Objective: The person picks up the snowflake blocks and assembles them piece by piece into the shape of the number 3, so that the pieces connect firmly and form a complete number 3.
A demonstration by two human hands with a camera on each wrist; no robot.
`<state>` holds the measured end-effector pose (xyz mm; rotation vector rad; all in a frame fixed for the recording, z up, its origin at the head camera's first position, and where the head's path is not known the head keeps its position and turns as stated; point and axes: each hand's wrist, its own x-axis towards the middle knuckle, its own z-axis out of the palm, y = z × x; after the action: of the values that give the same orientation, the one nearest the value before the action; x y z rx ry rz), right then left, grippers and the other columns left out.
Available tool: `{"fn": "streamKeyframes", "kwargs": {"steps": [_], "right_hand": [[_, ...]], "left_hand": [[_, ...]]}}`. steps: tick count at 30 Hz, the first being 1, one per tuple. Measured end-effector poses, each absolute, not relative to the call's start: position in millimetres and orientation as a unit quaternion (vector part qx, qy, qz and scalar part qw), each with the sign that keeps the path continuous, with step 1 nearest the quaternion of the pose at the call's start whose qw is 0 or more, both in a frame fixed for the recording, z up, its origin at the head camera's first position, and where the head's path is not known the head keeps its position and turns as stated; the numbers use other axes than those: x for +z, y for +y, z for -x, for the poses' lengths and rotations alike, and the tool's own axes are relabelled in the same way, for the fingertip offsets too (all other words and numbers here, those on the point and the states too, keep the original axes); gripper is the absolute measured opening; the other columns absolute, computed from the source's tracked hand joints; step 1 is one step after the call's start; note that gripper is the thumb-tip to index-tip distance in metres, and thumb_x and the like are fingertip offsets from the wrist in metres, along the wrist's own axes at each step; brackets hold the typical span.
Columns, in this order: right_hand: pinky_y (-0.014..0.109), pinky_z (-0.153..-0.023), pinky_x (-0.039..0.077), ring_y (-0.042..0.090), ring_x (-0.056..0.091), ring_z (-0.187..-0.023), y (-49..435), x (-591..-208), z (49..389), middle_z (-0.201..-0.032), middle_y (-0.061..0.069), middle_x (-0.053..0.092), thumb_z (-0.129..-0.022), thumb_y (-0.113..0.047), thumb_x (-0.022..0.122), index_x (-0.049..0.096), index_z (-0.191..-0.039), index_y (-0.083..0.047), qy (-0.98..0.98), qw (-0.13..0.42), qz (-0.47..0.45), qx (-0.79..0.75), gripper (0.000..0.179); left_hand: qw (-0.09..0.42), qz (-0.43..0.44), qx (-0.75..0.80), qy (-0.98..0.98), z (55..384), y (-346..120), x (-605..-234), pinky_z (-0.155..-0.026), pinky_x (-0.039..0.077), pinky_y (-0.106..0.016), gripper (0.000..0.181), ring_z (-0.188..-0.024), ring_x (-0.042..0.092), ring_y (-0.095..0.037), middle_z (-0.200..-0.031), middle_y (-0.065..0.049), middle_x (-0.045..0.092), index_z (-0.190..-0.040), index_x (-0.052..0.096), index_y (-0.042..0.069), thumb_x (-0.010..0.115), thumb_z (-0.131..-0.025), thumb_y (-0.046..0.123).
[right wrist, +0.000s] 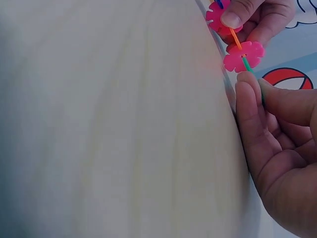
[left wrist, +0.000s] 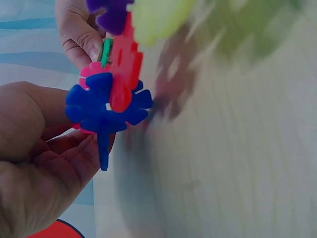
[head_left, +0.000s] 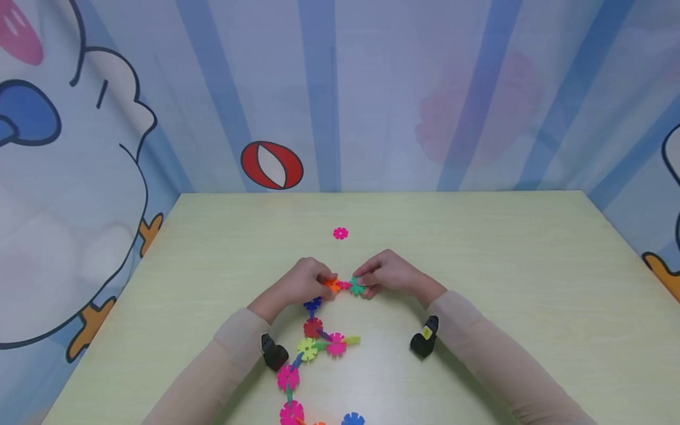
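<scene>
A chain of flower-shaped plastic snowflake discs runs along the table, its discs slotted into each other. My left hand (head_left: pixel 306 281) pinches the chain near its far end, its thumb on a pink disc (right wrist: pixel 217 19) in the right wrist view. Past those fingers come an orange disc (head_left: pixel 333 285) and a small-looking pink disc (right wrist: pixel 251 52). At the tip, my right hand (head_left: pixel 390 273) pinches a green disc (head_left: pixel 357 286) between thumb and fingers, and its edge meets that pink disc. A dark blue disc (left wrist: pixel 89 101) hangs beside the left fingers, joined to a red disc (left wrist: pixel 126 64).
One loose pink disc (head_left: pixel 340 234) lies beyond the hands. Toward me the chain continues through a yellow disc (head_left: pixel 307 349) and pink discs (head_left: pixel 288 378), with a side branch (head_left: pixel 336 344). A blue disc (head_left: pixel 353 419) shows at the bottom edge. A patterned curtain (head_left: pixel 372 94) stands behind the table.
</scene>
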<state>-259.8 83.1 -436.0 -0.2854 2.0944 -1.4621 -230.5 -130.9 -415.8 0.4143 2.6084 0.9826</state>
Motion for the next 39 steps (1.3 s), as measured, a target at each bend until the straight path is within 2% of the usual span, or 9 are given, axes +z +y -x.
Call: {"fn": "streamKeyframes", "kwargs": {"steps": [9,14,20,24,28,31,39], "right_hand": [[0.031,-0.066,0.058,0.014,0.066,-0.059,76.8,-436.5,265.0,-0.088,0.014,0.072,-0.09,0.0,0.063,0.067,-0.11,0.009,0.777,0.286,0.094,-0.552,0.022],[0.032,-0.066,0.058,0.014,0.066,-0.057,72.8,-436.7,265.7,-0.084,0.013,0.072,-0.089,-0.001,0.064,0.067,-0.11,0.009,0.775,0.284,0.079,-0.559,0.023],[0.032,-0.068,0.058,0.015,0.068,-0.062,75.4,-437.3,267.3,-0.088,0.014,0.071,-0.091,-0.002,0.062,0.065,-0.111,0.01,0.776,0.295,0.117,-0.545,0.024],[0.033,-0.069,0.058,0.017,0.068,-0.066,80.5,-432.9,274.9,-0.085,0.01,0.071,-0.092,-0.012,0.064,0.067,-0.109,0.004,0.801,0.306,0.154,-0.491,0.024],[0.029,-0.07,0.056,0.015,0.064,-0.069,79.4,-422.1,292.8,-0.079,0.006,0.068,-0.093,-0.025,0.064,0.07,-0.106,-0.001,0.846,0.258,0.161,-0.438,0.027],[0.027,-0.071,0.052,0.015,0.06,-0.072,71.1,-417.1,310.0,-0.081,0.005,0.065,-0.093,-0.029,0.065,0.068,-0.11,-0.004,0.869,0.209,0.145,-0.424,0.031],[0.028,-0.071,0.053,0.022,0.06,-0.086,40.8,-422.5,339.8,-0.112,0.014,0.063,-0.091,-0.027,0.067,0.061,-0.124,-0.004,0.888,0.163,0.107,-0.416,0.041]], "left_hand": [[0.152,-0.138,0.351,0.914,231.2,-134.4,-417.1,-0.09,0.052,-0.035,0.031,-0.101,0.064,-0.022,-0.111,-0.012,0.07,-0.112,0.071,0.0,0.076,-0.081,0.006],[0.145,-0.137,0.351,0.915,230.0,-134.9,-416.3,-0.089,0.053,-0.034,0.029,-0.097,0.064,-0.019,-0.111,-0.012,0.07,-0.109,0.072,0.0,0.076,-0.081,0.006],[0.152,-0.134,0.337,0.92,230.6,-135.6,-416.9,-0.088,0.053,-0.034,0.033,-0.095,0.063,-0.018,-0.111,-0.011,0.07,-0.113,0.07,-0.001,0.076,-0.081,0.007],[0.163,-0.137,0.333,0.919,231.2,-135.4,-417.8,-0.091,0.052,-0.035,0.036,-0.097,0.062,-0.019,-0.111,-0.01,0.069,-0.115,0.069,-0.001,0.075,-0.082,0.008],[0.173,-0.139,0.337,0.915,231.4,-135.6,-416.2,-0.089,0.052,-0.036,0.036,-0.094,0.061,-0.018,-0.109,-0.009,0.068,-0.116,0.068,0.0,0.075,-0.082,0.007],[0.177,-0.131,0.336,0.916,231.5,-136.7,-415.6,-0.088,0.052,-0.035,0.036,-0.091,0.06,-0.018,-0.108,-0.008,0.067,-0.116,0.068,0.001,0.075,-0.082,0.008],[0.186,-0.125,0.347,0.911,232.2,-143.4,-417.9,-0.085,0.052,-0.034,0.034,-0.09,0.058,-0.017,-0.107,-0.007,0.065,-0.115,0.067,0.004,0.075,-0.083,0.01]]}}
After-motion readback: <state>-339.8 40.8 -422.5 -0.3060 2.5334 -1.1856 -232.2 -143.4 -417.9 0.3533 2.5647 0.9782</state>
